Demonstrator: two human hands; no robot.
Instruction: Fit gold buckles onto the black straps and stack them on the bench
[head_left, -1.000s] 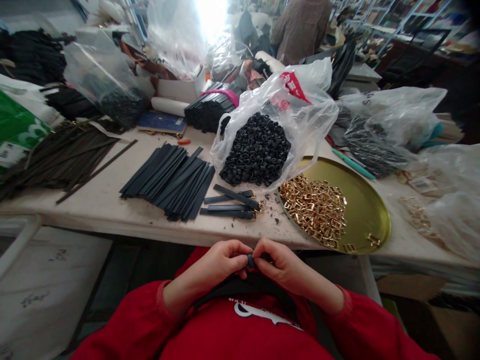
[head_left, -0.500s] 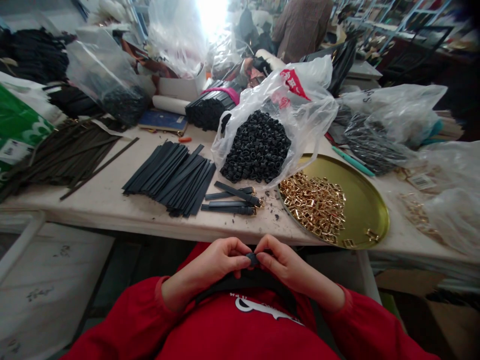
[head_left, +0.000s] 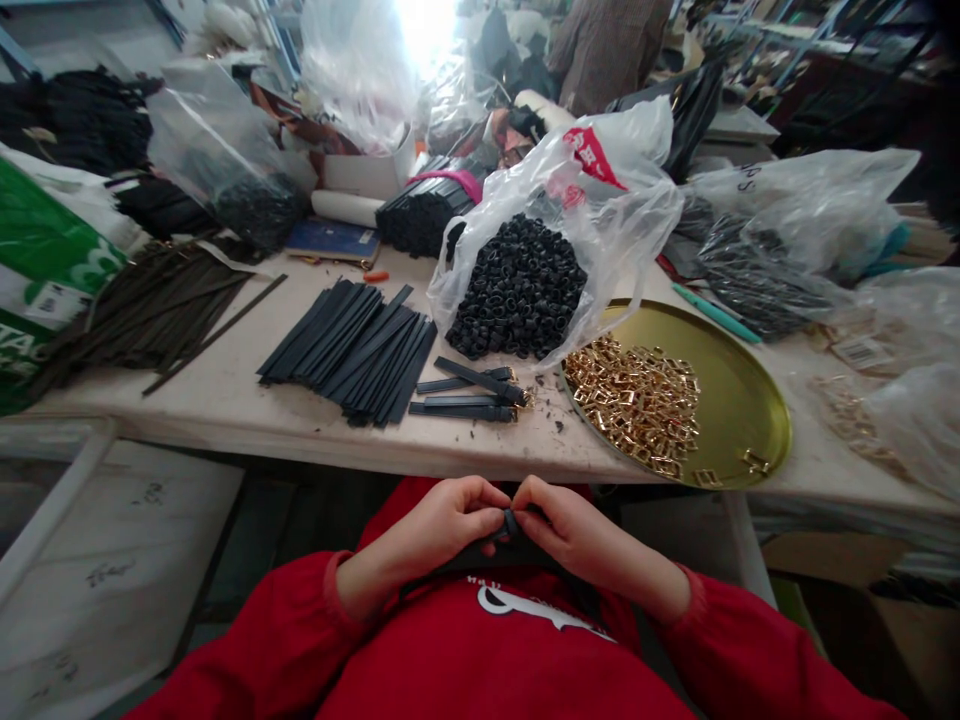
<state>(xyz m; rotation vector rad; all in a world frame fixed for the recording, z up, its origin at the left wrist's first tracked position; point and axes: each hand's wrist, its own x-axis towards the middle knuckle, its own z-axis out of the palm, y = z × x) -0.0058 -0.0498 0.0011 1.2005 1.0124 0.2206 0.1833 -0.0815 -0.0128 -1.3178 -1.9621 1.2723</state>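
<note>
My left hand (head_left: 457, 515) and my right hand (head_left: 561, 522) meet in front of my lap, below the table edge. Both are closed, pinching a small dark strap piece (head_left: 511, 523) between thumbs and fingertips. Most of that piece is hidden by the fingers. On the table just beyond lie several black straps with gold buckles (head_left: 472, 405). To their left is a pile of flat black strips (head_left: 349, 350). Small black loops (head_left: 517, 290) fill an open plastic bag behind the straps. Gold buckles (head_left: 637, 400) are heaped on the left side of a round gold tray (head_left: 746, 390).
Dark brown strips (head_left: 165, 310) lie at the left beside a green bag (head_left: 45, 250). A blue notebook (head_left: 334, 240) and a banded black bundle (head_left: 424, 215) sit farther back. A turquoise pen-like tool (head_left: 716, 312) rests behind the tray. Plastic bags (head_left: 810, 220) crowd the right. Someone stands beyond.
The view has shifted slightly, so the table items appear a little farther right and higher. Both hands keep their pinch, while the dark piece between them has turned a little.
</note>
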